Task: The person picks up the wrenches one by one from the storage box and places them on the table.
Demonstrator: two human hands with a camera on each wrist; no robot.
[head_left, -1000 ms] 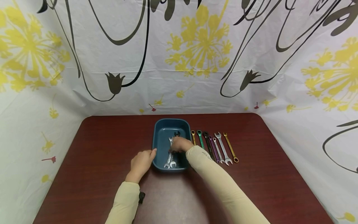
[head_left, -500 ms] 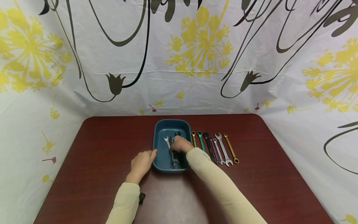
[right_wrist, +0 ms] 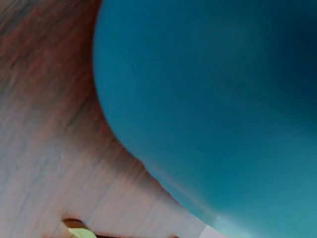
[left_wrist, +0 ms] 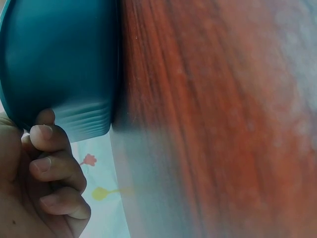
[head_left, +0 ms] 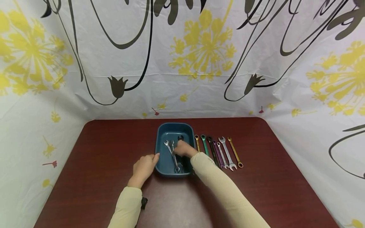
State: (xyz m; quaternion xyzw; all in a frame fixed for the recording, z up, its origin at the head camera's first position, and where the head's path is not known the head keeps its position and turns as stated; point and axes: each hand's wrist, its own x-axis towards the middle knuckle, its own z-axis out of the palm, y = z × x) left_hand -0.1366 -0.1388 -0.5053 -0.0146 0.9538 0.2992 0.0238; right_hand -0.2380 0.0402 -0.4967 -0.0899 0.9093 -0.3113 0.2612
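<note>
A blue plastic bin on the table holds several wrenches. My left hand grips its left rim, the thumb over the edge and the curled fingers outside, as the left wrist view shows on the bin wall. Inside the bin, my right hand reaches down with bent fingers. A silver wrench lies slantwise just left of these fingers, another close beside it. Beyond the hand a black wrench head shows. The right fingertips are hidden; I cannot tell whether they pinch a wrench.
Right of the bin lies a row of several wrenches: a green one, a purple one, a large silver one, and a gold one at the end. A patterned cloth hangs behind the dark red table.
The silver wrenches in the bin have shifted; one now slants with its far end further left. My right hand stays in nearly the same spot, and my left hand still grips the rim.
</note>
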